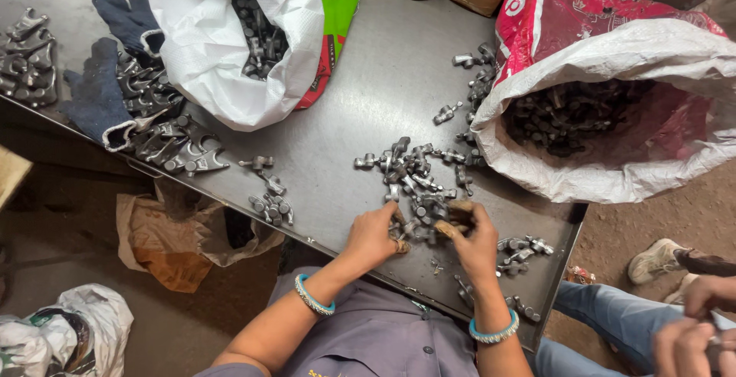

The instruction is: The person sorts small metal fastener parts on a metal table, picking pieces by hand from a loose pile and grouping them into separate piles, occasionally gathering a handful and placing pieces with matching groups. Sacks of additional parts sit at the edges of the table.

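Observation:
A pile of small grey metal parts (pixel 414 174) lies in the middle of the dark metal table (pixel 360 108). My left hand (pixel 373 233) rests at the near edge of that pile, fingers curled over some parts. My right hand (pixel 474 240) is beside it, fingers closed around a small metal part with taped fingertips. Both wrists wear light blue bangles. What exactly sits inside each hand is partly hidden.
A white sack (pixel 230 39) of metal parts lies at the back left, a larger red-and-white sack (pixel 613 108) of dark parts at the right. Dark gloves (pixel 103 93) and larger metal pieces (pixel 165 135) lie at the left. Another person's hands (pixel 698 323) and shoe (pixel 659 258) appear lower right.

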